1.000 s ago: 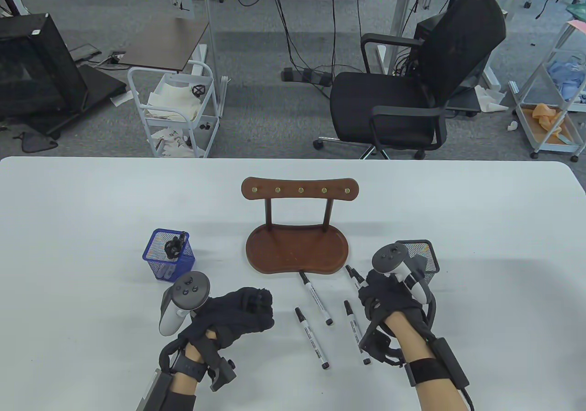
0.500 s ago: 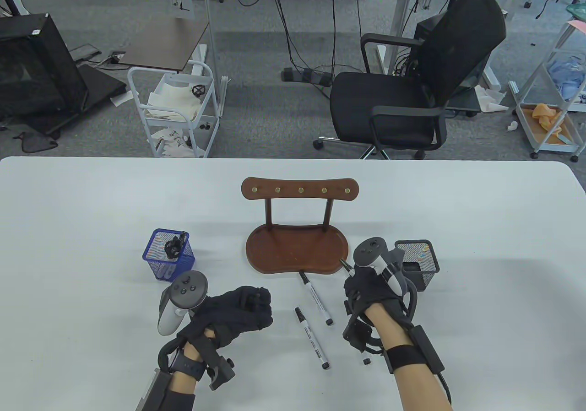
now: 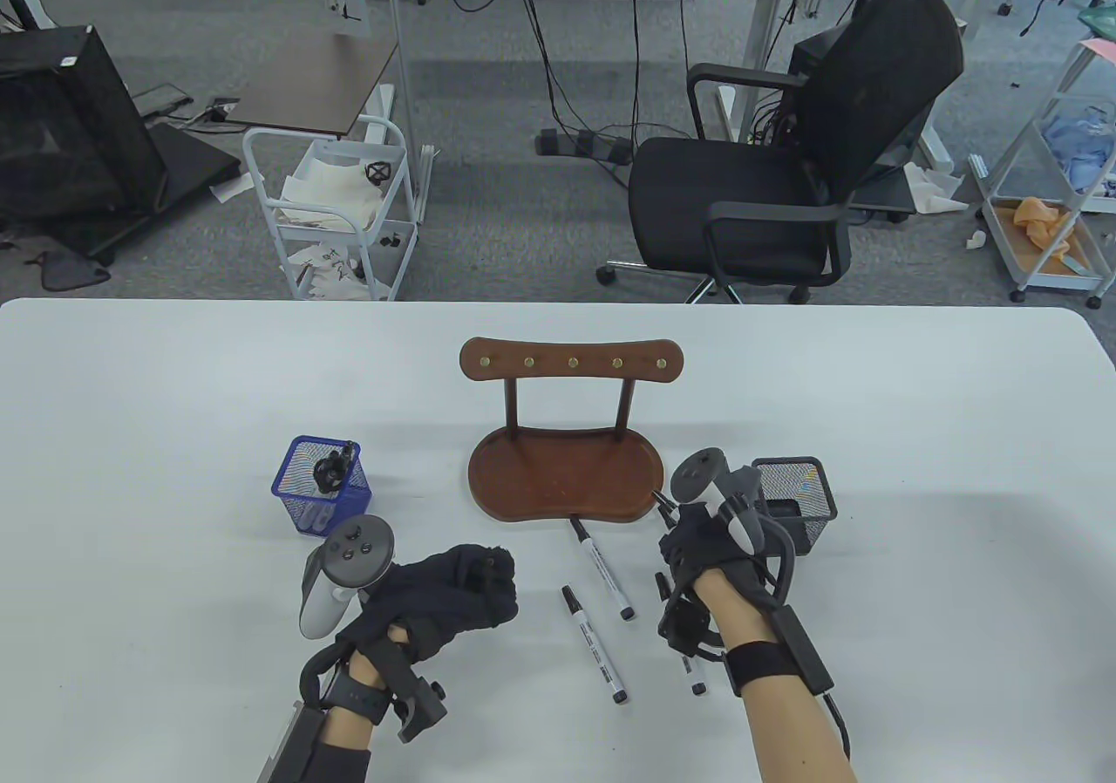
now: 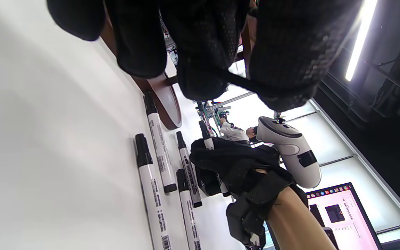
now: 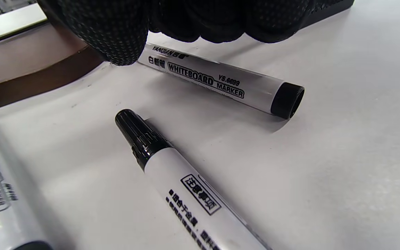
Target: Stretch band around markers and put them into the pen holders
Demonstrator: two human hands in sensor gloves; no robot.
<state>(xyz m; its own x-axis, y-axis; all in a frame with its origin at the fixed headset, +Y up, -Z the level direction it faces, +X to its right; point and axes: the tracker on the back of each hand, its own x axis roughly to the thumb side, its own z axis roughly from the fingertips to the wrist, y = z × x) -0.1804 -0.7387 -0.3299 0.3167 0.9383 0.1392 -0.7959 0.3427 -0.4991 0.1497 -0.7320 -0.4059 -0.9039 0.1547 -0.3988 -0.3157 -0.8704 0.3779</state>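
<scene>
Several black-capped white markers lie on the white table. One marker (image 3: 602,569) and another (image 3: 593,643) lie free at the centre; a third (image 3: 693,674) is partly hidden under my right wrist. My right hand (image 3: 689,539) sits by the brown stand's right edge, its fingertips (image 5: 116,34) curled on the cap end of a fourth marker (image 5: 217,81). My left hand (image 3: 484,582) is curled like a fist left of the markers, with a thin black band (image 4: 245,81) pulled between its fingers. A blue mesh holder (image 3: 321,486) holds a banded bundle. A black mesh holder (image 3: 795,500) stands right of my right hand.
A brown wooden stand (image 3: 565,473) with a kidney-shaped tray and a peg rail stands just behind the markers. Bare white table (image 3: 174,382) stretches beyond it. An office chair (image 3: 785,173) and carts stand on the floor past the far edge.
My right hand has slid left from in front of the black holder to the marker by the stand and closed its fingers on it. The left hand has stayed put.
</scene>
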